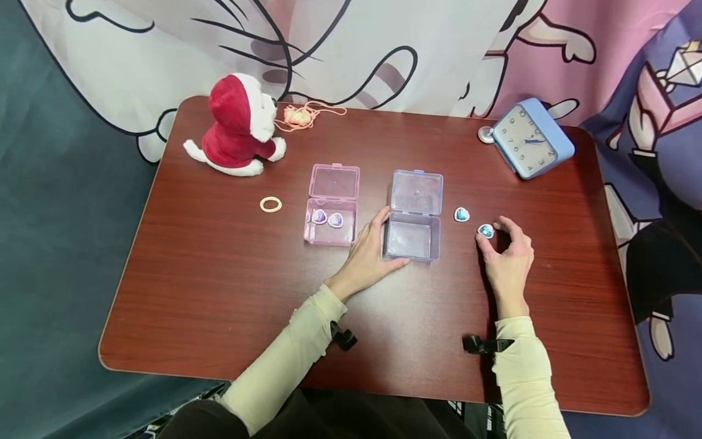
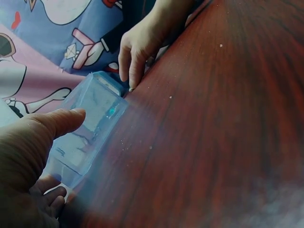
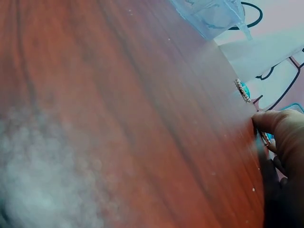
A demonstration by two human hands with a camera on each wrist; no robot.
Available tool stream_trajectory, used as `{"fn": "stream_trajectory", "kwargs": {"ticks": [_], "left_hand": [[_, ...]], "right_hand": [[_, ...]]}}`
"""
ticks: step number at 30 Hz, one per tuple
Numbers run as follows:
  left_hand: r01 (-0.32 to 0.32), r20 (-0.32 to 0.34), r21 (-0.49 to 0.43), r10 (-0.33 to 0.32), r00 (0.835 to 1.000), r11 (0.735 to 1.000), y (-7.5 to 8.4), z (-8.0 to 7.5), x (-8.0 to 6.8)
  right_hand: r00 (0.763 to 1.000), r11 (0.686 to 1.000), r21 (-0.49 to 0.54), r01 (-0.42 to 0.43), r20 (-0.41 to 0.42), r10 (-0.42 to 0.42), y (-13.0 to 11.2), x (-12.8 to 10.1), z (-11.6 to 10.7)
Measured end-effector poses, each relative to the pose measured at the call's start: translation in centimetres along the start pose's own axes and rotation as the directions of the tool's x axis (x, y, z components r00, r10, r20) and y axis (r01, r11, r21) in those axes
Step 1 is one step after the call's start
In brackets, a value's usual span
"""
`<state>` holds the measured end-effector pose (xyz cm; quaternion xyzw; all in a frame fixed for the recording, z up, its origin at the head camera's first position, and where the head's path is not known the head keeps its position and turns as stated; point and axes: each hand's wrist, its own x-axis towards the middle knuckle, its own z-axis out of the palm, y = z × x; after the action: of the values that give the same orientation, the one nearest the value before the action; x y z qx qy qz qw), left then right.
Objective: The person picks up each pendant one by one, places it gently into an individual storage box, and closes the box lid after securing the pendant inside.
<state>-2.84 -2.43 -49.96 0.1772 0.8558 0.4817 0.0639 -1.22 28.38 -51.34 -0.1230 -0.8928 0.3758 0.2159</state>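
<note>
Touching right fingers (image 1: 485, 241): blue gem (image 1: 485, 230)

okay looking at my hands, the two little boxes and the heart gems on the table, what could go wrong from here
1. The right hand only pinches the blue heart gem at the fingertips; a loose grip could let it slip and skid across the table.
2. The second blue gem lies loose beside it, so a finger might knock it away.
3. The left hand just rests against the clear box, which could slide or tip.
</note>
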Motion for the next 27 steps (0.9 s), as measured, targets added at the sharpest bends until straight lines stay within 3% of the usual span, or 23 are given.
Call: {"fn": "stream_trajectory", "kwargs": {"ticks": [13, 27], "left_hand": [[-0.003, 0.001, 0.004, 0.003, 1.0, 1.0, 0.07, -0.2, -0.13], [0.001, 0.01, -0.002, -0.001, 1.0, 1.0, -0.06, -0.24, -0.13]], "right_hand": [[0.998, 0.999, 0.023, 0.027, -0.053, -0.026, -0.11, -0.1, 0.27], [0.999, 1.0, 0.003, 0.008, -0.041, -0.008, -0.32, -0.17, 0.32]]}}
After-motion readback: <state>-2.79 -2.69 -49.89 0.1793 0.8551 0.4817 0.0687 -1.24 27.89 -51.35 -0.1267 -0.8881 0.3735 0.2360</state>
